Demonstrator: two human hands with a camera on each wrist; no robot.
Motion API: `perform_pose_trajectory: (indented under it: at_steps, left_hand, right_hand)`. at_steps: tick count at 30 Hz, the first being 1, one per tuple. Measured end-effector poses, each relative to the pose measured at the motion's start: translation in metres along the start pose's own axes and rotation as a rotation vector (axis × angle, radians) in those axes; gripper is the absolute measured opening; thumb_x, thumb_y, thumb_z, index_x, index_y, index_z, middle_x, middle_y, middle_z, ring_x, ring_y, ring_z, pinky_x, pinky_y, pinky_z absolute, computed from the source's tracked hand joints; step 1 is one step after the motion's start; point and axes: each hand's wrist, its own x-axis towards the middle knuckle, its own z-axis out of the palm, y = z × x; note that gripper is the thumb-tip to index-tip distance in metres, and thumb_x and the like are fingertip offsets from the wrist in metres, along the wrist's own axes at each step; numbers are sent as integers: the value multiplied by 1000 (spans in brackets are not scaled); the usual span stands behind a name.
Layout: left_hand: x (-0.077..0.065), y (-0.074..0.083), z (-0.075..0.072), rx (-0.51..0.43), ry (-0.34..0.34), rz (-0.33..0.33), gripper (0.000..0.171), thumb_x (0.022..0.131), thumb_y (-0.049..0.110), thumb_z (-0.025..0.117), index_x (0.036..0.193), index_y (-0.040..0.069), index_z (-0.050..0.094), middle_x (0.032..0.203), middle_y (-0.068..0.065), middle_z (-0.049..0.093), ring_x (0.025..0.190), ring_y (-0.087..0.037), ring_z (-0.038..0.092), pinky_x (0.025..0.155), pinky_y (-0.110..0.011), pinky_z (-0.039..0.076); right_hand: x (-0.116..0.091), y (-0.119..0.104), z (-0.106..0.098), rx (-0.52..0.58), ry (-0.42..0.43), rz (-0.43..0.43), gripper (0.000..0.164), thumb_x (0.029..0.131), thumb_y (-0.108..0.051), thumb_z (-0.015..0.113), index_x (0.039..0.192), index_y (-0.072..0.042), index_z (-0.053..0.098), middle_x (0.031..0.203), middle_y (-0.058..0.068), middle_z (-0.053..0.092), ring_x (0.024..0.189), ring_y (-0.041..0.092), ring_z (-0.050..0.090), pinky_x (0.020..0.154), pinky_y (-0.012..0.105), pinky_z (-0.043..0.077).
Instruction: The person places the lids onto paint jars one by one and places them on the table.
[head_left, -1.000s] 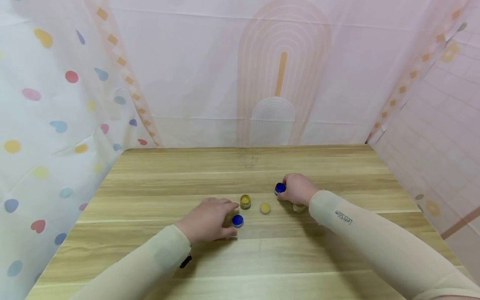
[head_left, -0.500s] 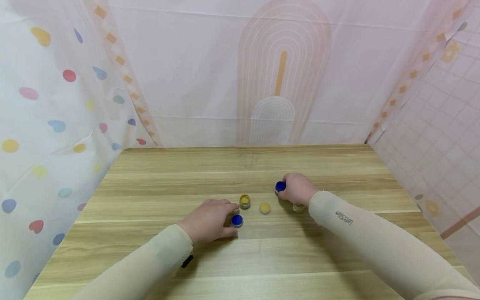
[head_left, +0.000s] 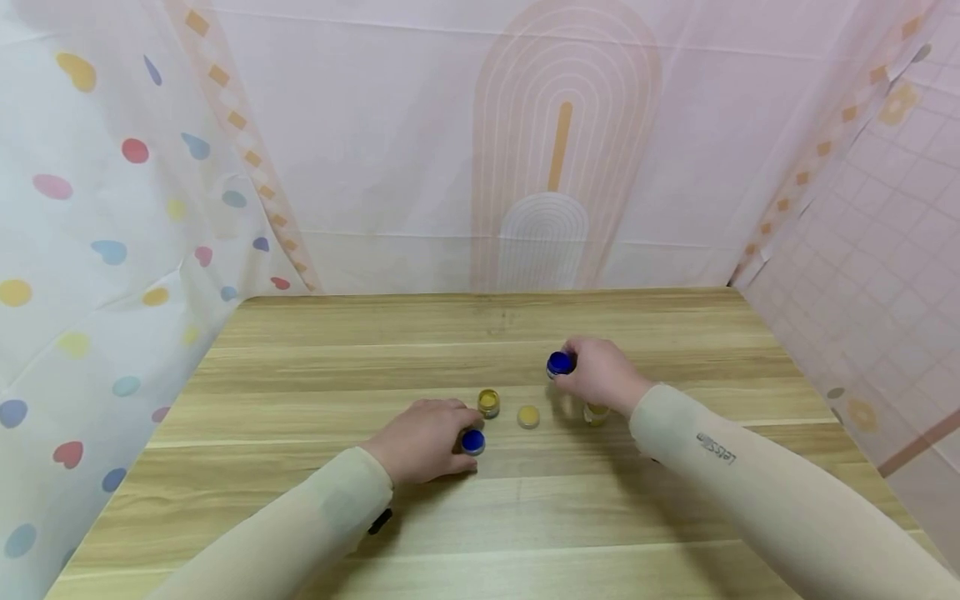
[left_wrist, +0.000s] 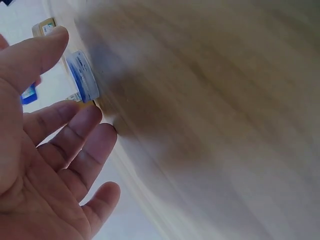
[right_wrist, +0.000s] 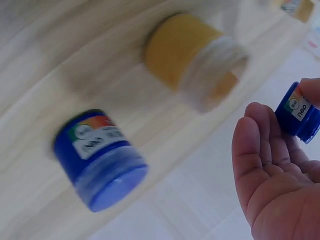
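Note:
Between thumb and fingers, my right hand (head_left: 603,372) pinches an uncapped blue paint jar (head_left: 558,364), lifted off the table; the right wrist view shows its label. My left hand (head_left: 423,442) rests low over the wood, thumb and forefinger spread on either side of a blue lid (head_left: 472,442) with a pale rim. In the left wrist view, the blue lid (left_wrist: 82,76) lies just past the fingertips, with gaps around it. Just beyond the left forefinger stands an open yellow paint jar (head_left: 488,403). A yellow lid (head_left: 528,417) lies to its right.
Another yellow jar (head_left: 596,414) stands partly behind my right wrist. The right wrist view shows a yellow jar (right_wrist: 185,55) and a second blue jar (right_wrist: 97,155) on the wood-grain table (head_left: 360,350). Patterned cloth (head_left: 405,150) hangs behind and at both sides.
My right hand has raised the blue paint jar and carried it slightly farther from me. My left hand has edged a little to the right around the blue lid.

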Motion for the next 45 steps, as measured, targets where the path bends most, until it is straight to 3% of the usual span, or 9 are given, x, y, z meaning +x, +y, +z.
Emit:
perform_pose_trajectory:
  at_steps: [8,18,21,27,30,38,45]
  left_hand:
    - [5,1,2,47,-12,15,46,93,42,80,132,19,71,124,0,72,112,-17,66,108,-48,50]
    - [5,-2,6,6,13,12,30,97,39,76,121,20,75,109,4,70,95,-11,62,98,-41,54]
    - [3,-2,-2,-44,48,8,34,98,39,75,123,17,75,109,3,71,91,-10,63,91,-37,57]
    - [4,7,-32,-166,135,-59,38,100,37,72,131,14,72,116,1,71,98,-14,68,91,-38,58]
    - [9,13,-45,-198,182,-58,37,101,38,71,130,15,71,112,3,69,99,-13,66,90,-37,57]
    - [24,30,-63,-101,230,40,39,102,41,69,129,13,72,113,2,71,95,-14,64,86,-34,55]
    - [33,37,-62,-49,240,87,37,101,41,71,122,12,75,107,1,71,88,-13,61,83,-32,52]
  right_hand:
    - [-14,-11,-2,53,8,-39,23,91,-17,78,108,-9,66,97,3,72,85,18,64,83,35,56]
    - [-18,-13,5,64,29,-82,22,89,-17,79,106,-10,67,93,2,71,82,16,63,80,34,55]
    - [-20,-14,8,97,32,-86,22,89,-17,80,105,-11,67,91,1,69,81,16,62,78,33,53]
    - [-25,-20,16,173,29,-100,21,89,-14,81,103,-11,67,90,1,68,81,16,61,74,30,53]
    - [-28,-24,21,188,29,-116,19,89,-15,82,99,-12,67,88,1,67,78,15,61,72,30,53]
    - [-31,-33,30,233,27,-164,18,88,-12,80,99,-12,67,86,-1,66,77,14,60,71,29,53]
    - [-32,-37,36,231,35,-196,16,87,-13,78,98,-13,66,85,-2,64,76,12,58,69,28,51]
